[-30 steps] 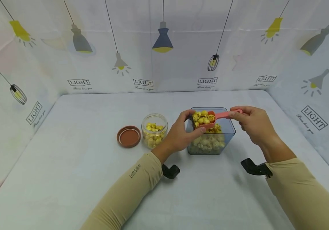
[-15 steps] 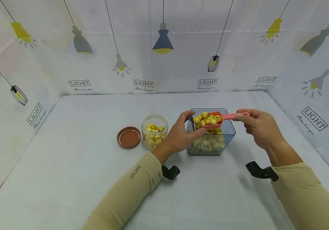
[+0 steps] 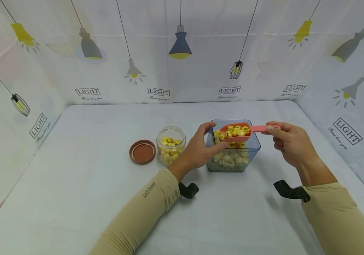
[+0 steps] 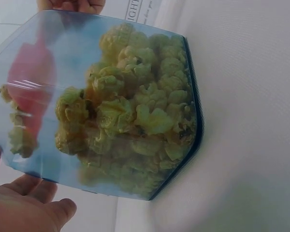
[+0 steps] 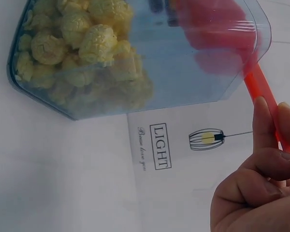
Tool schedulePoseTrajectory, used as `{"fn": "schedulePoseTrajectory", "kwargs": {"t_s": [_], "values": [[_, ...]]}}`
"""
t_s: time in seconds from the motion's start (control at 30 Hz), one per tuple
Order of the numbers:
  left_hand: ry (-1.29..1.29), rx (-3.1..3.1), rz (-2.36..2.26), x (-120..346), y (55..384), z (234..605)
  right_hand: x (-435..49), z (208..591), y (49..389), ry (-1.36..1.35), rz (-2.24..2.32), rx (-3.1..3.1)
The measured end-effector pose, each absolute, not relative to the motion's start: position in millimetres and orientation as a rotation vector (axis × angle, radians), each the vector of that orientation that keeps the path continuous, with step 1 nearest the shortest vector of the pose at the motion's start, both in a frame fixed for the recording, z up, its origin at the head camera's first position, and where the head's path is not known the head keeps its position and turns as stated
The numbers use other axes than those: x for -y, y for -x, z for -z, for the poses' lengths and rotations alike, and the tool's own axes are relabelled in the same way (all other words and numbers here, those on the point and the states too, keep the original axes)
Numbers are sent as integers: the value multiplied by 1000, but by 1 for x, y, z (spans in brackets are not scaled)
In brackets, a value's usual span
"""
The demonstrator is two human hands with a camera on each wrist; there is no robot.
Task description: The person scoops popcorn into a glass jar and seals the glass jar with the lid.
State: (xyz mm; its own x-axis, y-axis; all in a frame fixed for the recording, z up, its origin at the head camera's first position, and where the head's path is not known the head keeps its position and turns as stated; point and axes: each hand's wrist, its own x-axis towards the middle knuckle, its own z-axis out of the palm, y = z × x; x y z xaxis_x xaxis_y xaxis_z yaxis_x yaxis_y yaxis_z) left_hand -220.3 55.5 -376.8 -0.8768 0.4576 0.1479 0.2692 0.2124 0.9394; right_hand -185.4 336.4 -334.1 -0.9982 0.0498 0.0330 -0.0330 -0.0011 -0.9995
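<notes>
Farthest left on the white cloth (image 3: 73,170), a round brown lid (image 3: 142,152) lies with its hollow side up, a paler ring showing within its rim. Just to its right stands a squat, clear jar (image 3: 171,133), open-mouthed and partly filled with yellow popcorn (image 3: 170,156). Next comes the left hand (image 3: 197,150), thumb and fingers spread apart and bent around the left side of a see-through blue bin (image 3: 253,144), gripping it near the rim. The bin is upright, four-sided, smooth and glossy, with walls narrowing toward a darker base edge; rounded, craggy popcorn (image 3: 227,160) is heaped in its lower part, blurred slightly by the tinted wall. A pinkish-red scoop (image 3: 250,129) sits with its trough-shaped bowl inside the bin's mouth, loaded with bumpy yellow pieces (image 3: 236,131), while its slim handle reaches out over the right-hand rim. At the far right, the right hand (image 3: 291,141) pinches the end of that handle between thumb and forefinger, the other fingers folded in beneath. Stretchy tan sleeves (image 3: 151,209) cover both forearms.
</notes>
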Motion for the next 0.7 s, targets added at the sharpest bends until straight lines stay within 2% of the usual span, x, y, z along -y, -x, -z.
{"fn": "schedulePoseTrajectory", "kwargs": {"t_s": [0.7], "values": [[-733, -2394, -1683, -48, 217, 355, -337, 323, 183, -105, -2366, 1929]]}}
